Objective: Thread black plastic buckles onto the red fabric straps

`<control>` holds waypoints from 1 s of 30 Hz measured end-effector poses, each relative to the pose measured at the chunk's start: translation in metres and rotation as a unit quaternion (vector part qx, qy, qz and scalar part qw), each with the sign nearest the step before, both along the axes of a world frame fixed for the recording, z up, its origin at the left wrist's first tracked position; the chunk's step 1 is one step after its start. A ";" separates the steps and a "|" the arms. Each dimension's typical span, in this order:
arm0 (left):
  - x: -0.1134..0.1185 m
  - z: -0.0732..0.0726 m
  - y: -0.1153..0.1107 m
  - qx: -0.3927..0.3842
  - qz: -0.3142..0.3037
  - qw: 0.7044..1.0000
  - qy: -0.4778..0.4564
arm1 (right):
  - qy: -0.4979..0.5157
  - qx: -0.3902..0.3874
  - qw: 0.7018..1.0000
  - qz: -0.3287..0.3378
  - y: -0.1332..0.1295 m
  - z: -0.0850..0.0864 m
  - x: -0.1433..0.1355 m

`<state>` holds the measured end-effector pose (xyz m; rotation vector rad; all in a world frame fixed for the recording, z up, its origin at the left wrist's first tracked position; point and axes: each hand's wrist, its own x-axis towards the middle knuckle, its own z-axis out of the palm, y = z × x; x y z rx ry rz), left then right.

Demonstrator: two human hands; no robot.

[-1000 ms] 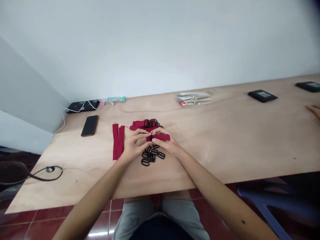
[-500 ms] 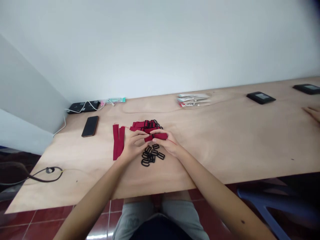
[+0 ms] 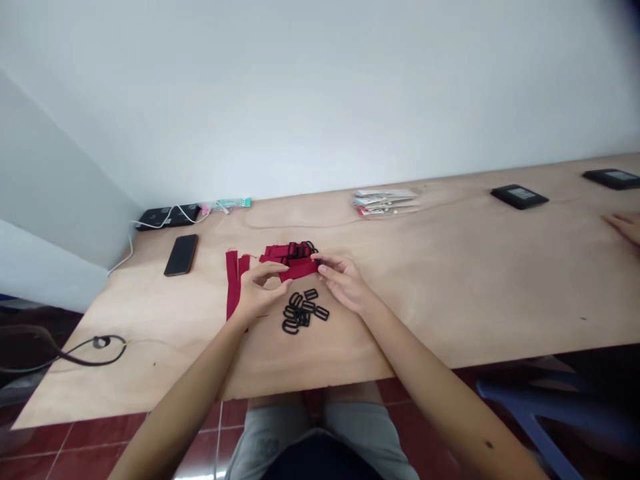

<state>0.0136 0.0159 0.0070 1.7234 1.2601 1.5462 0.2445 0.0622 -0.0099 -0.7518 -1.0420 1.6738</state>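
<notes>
Left hand [image 3: 257, 287] and right hand [image 3: 347, 283] shared one red strip [image 3: 300, 269], held low over the worktop [image 3: 450, 267], just on our side of the pile [image 3: 275, 251] of strips bearing black buckles. Left: finger and thumb pinched the strip's end, apparently by its edges, thumb at the near edge. Right: thumb and fingertips pinched the other end, where a bit of black showed; a buckle [image 3: 318, 262], by our reading, mostly covered by the fingers. How the cloth ran through it, we could not tell. Nor could we tell whether the strip touched the pile.

Notes on handling. We judged the step to be steadying strip and buckle together. Done well, it wanted a light, level hold at both ends, the strip kept flat and the buckle square across it. Cloth looked soft; it would probably bunch if we crowded the ends inward, and a slack pinch on the right might let the buckle slip askew. Worth keeping clear of the buckles on the pile, which could snag. Loose buckles [image 3: 303, 319] lay nearer us, out of the way; spare strips [image 3: 233, 283] lay to the left, partly behind our wrist.
</notes>
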 end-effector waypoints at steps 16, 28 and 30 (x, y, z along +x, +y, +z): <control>-0.007 -0.004 0.010 -0.127 0.008 0.960 -0.250 | -0.161 0.086 0.983 0.034 0.004 -0.007 0.011; -0.002 -0.001 0.011 -0.213 -0.105 0.900 -0.365 | -0.305 0.251 0.912 0.115 -0.004 -0.008 0.002; -0.001 -0.002 0.011 -0.218 -0.113 0.895 -0.372 | -0.298 0.244 0.915 0.120 -0.004 -0.008 0.002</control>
